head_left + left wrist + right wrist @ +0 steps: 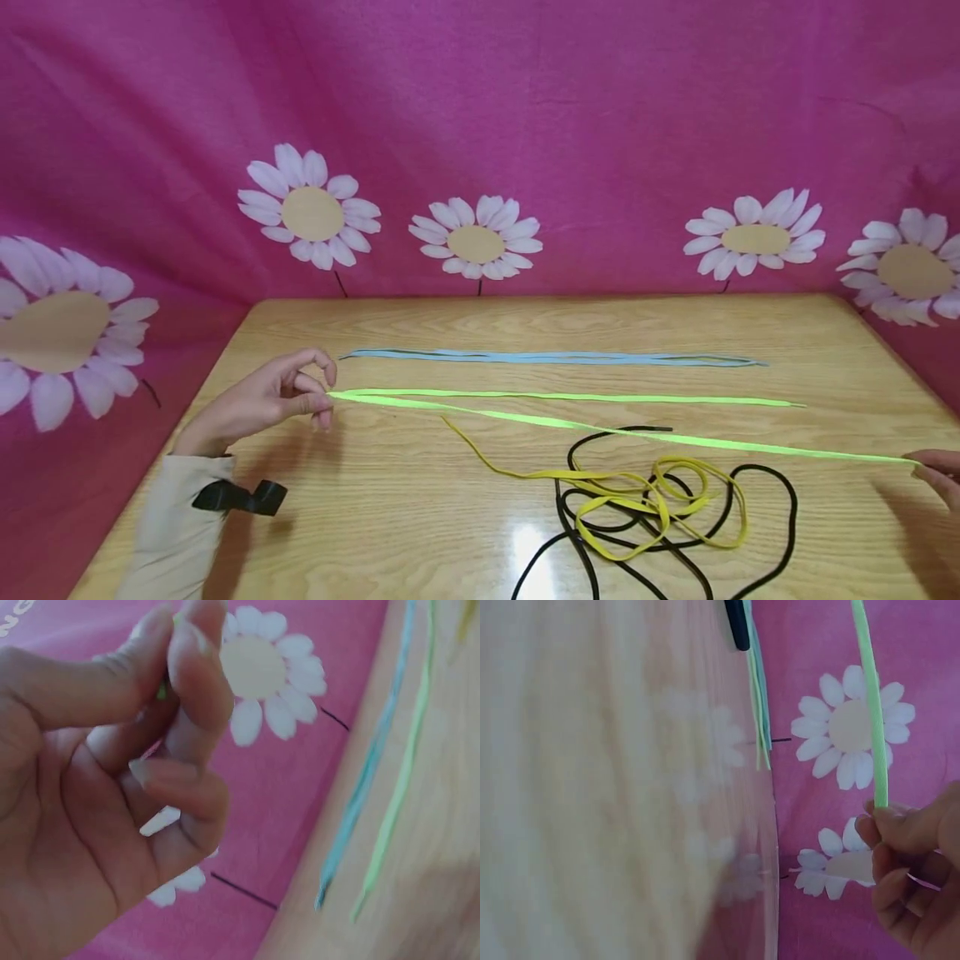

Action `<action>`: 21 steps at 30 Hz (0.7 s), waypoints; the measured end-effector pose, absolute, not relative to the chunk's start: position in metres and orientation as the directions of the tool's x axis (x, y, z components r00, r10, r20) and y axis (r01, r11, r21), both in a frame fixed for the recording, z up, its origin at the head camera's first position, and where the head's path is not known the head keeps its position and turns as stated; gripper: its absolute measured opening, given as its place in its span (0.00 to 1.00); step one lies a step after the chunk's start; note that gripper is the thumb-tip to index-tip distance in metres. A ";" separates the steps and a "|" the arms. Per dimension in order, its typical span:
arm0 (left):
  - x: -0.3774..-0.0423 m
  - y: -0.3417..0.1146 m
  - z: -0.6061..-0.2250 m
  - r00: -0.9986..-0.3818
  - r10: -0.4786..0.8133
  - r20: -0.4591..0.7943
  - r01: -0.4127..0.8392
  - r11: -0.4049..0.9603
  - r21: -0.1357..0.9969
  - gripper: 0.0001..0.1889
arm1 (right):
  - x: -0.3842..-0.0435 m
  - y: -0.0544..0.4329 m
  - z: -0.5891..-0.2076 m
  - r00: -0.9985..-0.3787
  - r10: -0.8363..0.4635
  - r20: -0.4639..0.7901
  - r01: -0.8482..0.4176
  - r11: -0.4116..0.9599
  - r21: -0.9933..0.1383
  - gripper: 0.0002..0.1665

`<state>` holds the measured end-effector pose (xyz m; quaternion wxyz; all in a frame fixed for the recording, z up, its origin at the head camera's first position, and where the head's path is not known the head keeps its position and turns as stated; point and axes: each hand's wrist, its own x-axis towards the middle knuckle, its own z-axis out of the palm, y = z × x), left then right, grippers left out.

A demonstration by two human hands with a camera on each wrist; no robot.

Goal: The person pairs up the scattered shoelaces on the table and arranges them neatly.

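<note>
A neon green flat shoelace (600,425) stretches taut between my two hands, slanting over the table. At its left end my left hand (288,392) pinches it between thumb and index finger, the other fingers bent; in the left wrist view only specks of green show at the fingertips. My right hand (919,862) pinches the opposite end between thumb and finger, partly cut off at the head view's right edge. Another green length (615,398) lies nearly straight on the table just behind. Farther back, a light blue shoelace (525,357) lies lengthwise, its strands side by side.
A loosely tangled yellow shoelace (660,500) and black cord (791,517) lie at the front right of the wooden table (375,517), partly below the stretched green lace. A black strap (240,497) sticks out from my left sleeve. Pink flowered cloth (600,125) hangs behind.
</note>
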<state>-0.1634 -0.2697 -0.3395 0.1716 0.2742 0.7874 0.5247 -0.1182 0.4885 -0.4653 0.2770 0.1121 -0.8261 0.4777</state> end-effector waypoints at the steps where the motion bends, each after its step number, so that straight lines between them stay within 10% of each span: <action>1: -0.164 -0.272 -0.341 -0.789 0.614 0.016 0.253 0.301 0.920 0.06 | -0.118 0.483 -0.461 -0.820 0.084 0.566 -0.445 0.528 -0.723 0.25; 11: -0.166 -0.280 -0.356 -0.844 0.535 0.023 0.275 0.396 0.876 0.01 | -0.133 0.485 -0.466 -0.702 0.028 0.712 -0.509 0.679 -0.529 0.20; 21: -0.166 -0.276 -0.365 -0.946 0.295 0.138 0.305 0.658 0.688 0.02 | -0.135 0.467 -0.437 -0.814 0.031 0.580 -0.400 0.694 -0.598 0.29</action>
